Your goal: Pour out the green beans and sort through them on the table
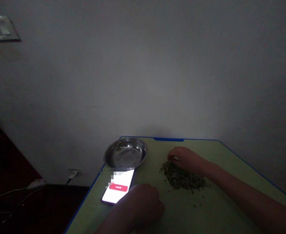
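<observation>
Green tabletop (152,162) bears a dark, seemingly grainy heap (182,178).

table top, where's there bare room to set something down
Bare patches on the table top: between the metal bowl and right hand, and between the right forearm and the blue right edge. Crowded: the left side, with metal bowl, phone and left hand, and the pile of small pieces by the right hand.

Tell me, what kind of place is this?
It's probably a dim room in someone's home. There's a blue-edged green table by a plain wall, a shiny metal bowl on the table, and what looks like a switch panel up on the wall.
</observation>
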{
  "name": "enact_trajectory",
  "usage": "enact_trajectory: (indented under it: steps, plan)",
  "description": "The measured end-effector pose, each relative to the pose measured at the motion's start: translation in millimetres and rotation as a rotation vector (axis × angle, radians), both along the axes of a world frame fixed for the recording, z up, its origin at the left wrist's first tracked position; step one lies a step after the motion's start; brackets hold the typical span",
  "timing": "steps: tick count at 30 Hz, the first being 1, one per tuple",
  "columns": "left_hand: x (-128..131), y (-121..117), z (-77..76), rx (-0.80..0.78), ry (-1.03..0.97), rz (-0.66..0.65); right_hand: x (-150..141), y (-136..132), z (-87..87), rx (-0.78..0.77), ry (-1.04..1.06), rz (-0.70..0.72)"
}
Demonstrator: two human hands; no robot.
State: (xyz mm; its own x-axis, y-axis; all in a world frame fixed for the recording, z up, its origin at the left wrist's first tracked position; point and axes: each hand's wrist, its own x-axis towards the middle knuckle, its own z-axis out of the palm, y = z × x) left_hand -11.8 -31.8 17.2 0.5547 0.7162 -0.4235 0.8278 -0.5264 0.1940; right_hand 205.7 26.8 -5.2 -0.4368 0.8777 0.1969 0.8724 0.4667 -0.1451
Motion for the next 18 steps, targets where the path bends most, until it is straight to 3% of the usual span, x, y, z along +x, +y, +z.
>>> enact_trajectory:
  steps: [4,9,18]
  plan:
    - [0.1,1.3,-2.0,-0.011,0.037,0.008,-16.5,-1.5,2.1,0.036,0.037,0.054]
    - [-0.8,6.4,-6.7,-0.085,0.076,0.043,-35.1,-5.5,-9.3,0.032,0.076,0.171]
    - [3.3,9.1,-3.3,-0.212,0.061,0.064,1.8,-23.2,-13.1,0.054,0.173,0.144]
